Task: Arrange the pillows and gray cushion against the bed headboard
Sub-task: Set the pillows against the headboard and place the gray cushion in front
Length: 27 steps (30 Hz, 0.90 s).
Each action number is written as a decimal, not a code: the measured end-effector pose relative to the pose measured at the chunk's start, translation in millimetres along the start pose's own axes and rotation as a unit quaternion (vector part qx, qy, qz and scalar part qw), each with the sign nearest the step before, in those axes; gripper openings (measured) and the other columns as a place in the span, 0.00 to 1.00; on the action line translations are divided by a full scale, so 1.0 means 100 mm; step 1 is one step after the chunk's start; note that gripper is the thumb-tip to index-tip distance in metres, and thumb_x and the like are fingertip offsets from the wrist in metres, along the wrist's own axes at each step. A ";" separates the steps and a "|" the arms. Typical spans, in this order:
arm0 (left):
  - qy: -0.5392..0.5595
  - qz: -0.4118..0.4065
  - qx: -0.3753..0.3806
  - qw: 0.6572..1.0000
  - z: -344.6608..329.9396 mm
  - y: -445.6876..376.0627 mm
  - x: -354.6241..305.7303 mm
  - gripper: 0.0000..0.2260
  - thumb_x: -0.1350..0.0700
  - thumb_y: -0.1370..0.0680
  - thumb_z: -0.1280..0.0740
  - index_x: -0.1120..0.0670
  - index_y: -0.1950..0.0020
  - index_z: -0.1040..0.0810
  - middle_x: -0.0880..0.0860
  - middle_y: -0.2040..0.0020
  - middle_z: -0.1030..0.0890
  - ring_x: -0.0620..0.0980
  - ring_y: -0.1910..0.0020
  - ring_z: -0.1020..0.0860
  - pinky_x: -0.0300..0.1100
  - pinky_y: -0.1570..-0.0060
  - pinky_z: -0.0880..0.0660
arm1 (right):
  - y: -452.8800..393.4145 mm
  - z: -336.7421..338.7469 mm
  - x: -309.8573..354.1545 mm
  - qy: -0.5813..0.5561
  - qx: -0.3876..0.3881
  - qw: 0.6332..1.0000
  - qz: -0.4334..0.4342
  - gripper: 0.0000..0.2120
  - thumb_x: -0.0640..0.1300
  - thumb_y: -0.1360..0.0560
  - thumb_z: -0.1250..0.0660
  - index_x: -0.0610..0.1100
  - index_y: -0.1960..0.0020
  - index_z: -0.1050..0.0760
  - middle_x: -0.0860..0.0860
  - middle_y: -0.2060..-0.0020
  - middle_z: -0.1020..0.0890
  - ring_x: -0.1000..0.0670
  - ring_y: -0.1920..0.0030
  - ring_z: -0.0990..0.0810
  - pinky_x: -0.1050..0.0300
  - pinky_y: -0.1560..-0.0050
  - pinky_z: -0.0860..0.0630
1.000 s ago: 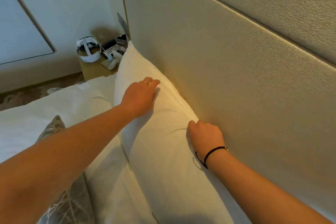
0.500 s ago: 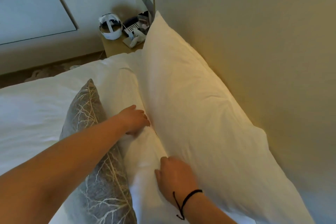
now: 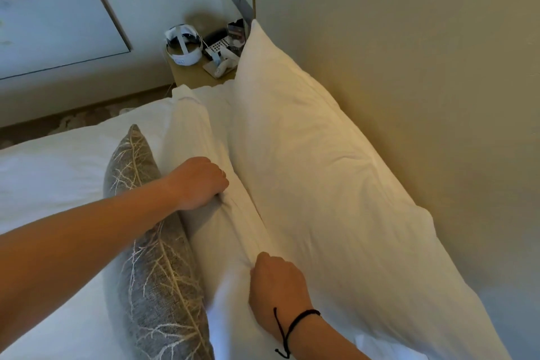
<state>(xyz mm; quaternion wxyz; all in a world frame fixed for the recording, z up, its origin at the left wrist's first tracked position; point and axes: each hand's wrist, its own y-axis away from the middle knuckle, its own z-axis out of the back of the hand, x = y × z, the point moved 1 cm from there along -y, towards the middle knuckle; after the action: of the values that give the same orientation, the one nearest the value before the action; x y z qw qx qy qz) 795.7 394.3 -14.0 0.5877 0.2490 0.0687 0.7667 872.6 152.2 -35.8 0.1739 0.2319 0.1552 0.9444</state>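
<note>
Gray cushion (image 3: 152,257) with the pale branch pattern standing on edge at far left, long axis running away toward the nightstand (image 3: 193,76), touching the near face of the front pillow (image 3: 222,231). Left hand (image 3: 198,183) further along that pillow's top ridge and right hand (image 3: 277,286) nearer, both with fingers curled down and pinching folds of its white cover, so 2 grips spaced along 1 long axis. To the right, back pillow (image 3: 321,169) already propped against the headboard (image 3: 409,67); front pillow lying parallel just beside it, probably needing only a short shove rightward.
</note>
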 end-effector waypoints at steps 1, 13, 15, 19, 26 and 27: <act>0.009 0.010 -0.014 1.000 0.04 0.04 0.05 0.09 0.53 0.21 0.39 0.47 0.44 0.21 0.46 0.49 0.19 0.49 0.48 0.22 0.46 0.43 0.27 | 0.02 0.03 0.03 0.002 0.023 1.000 0.004 0.06 0.42 0.21 0.43 0.48 0.54 0.39 0.49 0.60 0.26 0.49 0.67 0.34 0.59 0.72 0.46; 0.030 0.090 -0.088 0.992 -0.01 0.08 -0.21 0.09 0.57 0.21 0.42 0.48 0.47 0.23 0.48 0.50 0.20 0.50 0.48 0.22 0.46 0.46 0.29 | 0.17 0.10 -0.08 0.021 0.007 1.000 0.007 0.12 0.52 0.16 0.50 0.47 0.49 0.33 0.48 0.54 0.28 0.44 0.56 0.29 0.53 0.57 0.37; 0.023 0.083 -0.078 0.993 0.00 0.07 -0.22 0.08 0.57 0.21 0.42 0.49 0.47 0.25 0.48 0.50 0.20 0.51 0.49 0.23 0.47 0.47 0.29 | 0.24 0.07 -0.07 0.009 -0.001 1.000 -0.002 0.13 0.54 0.16 0.51 0.47 0.50 0.34 0.50 0.55 0.33 0.47 0.56 0.37 0.51 0.56 0.36; 0.125 0.067 -0.016 0.990 0.12 -0.02 -0.23 0.11 0.56 0.22 0.40 0.46 0.43 0.24 0.46 0.45 0.19 0.49 0.47 0.22 0.46 0.43 0.29 | 0.37 -0.03 -0.11 -0.076 -0.030 0.996 -0.032 0.09 0.42 0.19 0.47 0.46 0.49 0.28 0.50 0.51 0.32 0.47 0.51 0.33 0.52 0.52 0.28; 0.168 -0.019 0.111 0.979 0.14 -0.20 -0.62 0.18 0.47 0.23 0.44 0.39 0.33 0.31 0.49 0.35 0.23 0.50 0.35 0.28 0.50 0.32 0.36 | 0.54 -0.02 -0.32 -0.152 -0.012 0.986 -0.062 0.14 0.40 0.20 0.45 0.52 0.37 0.32 0.50 0.43 0.28 0.48 0.48 0.26 0.54 0.48 0.27; 0.154 -0.029 0.129 0.979 0.15 -0.20 -0.66 0.21 0.47 0.24 0.43 0.37 0.32 0.33 0.49 0.31 0.26 0.51 0.31 0.32 0.53 0.28 0.41 | 0.56 -0.03 -0.32 -0.159 -0.015 0.985 -0.065 0.11 0.43 0.19 0.45 0.51 0.38 0.34 0.50 0.46 0.28 0.48 0.50 0.26 0.54 0.49 0.27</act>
<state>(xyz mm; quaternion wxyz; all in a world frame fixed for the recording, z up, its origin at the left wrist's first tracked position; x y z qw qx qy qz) 832.4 335.7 -29.5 0.5548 0.1991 0.2637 0.7635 883.6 89.0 -29.8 0.2606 0.3657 0.1265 0.8845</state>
